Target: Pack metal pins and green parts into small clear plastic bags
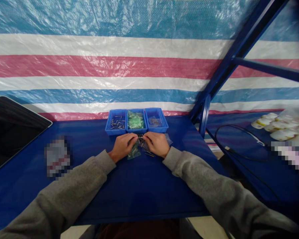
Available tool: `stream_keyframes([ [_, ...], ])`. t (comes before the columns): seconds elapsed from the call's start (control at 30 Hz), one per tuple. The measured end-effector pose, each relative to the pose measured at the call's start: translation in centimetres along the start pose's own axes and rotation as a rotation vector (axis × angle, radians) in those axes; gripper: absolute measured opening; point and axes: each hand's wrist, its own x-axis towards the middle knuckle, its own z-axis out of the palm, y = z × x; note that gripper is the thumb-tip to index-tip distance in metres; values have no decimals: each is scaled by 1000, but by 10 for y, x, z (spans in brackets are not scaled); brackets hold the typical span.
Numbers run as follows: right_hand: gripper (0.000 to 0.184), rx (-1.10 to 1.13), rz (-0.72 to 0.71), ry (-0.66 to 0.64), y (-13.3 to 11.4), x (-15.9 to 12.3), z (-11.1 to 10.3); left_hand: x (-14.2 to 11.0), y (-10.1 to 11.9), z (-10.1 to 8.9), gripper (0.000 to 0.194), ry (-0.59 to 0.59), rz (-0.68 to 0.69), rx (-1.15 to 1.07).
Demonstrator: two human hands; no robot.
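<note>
Striped sheeting behind a blue table. At frame centre, pinching small metal pieces between fingertips of left hand and right hand, count unclear. Could slip if pinched loosely, or scatter by snagging the green-tinted bag beneath.

Striped plastic sheeting behind blue table

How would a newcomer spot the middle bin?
Start at the striped sheet behind the blue table. Near its foot, beyond the left hand and right hand, sit three blue bins. Only the middle bin holds green-tinted packets.
</note>
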Motion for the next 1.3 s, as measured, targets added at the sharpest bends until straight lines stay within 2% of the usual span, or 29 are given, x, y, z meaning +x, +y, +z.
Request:
stream_keyframes([
  [0.1, 25, -28, -40, -18, 1, 5, -3, 0, -2, -2, 18, 20, 7, -1],
  [0.33, 24, -41, -90, -59, 1, 0, 4, 0, -12, -5, 16, -9, 139, 61],
  [0.47, 23, -33, -66, -64, 0, -2, 8, 0, -13, -4, 18, -14, 131, 72],
  [0.63, 23, -16, -39, -9, 2, -4, 8, -1, -11, -3, 19, -27, 137, 83],
  [0.83, 24, -29, -23, 20, 2, -10, 4, -2, -2, 0, 20, -41, 114, 71],
  [0.97, 24, -16, -11, 24, 2, -11, 4, -3, 4, 1, 20, -25, 75, 38],
  [1.3, 22, 26, 4, 4, 4, -11, 6, -1, 4, -2, 21, -23, 75, 3],
])
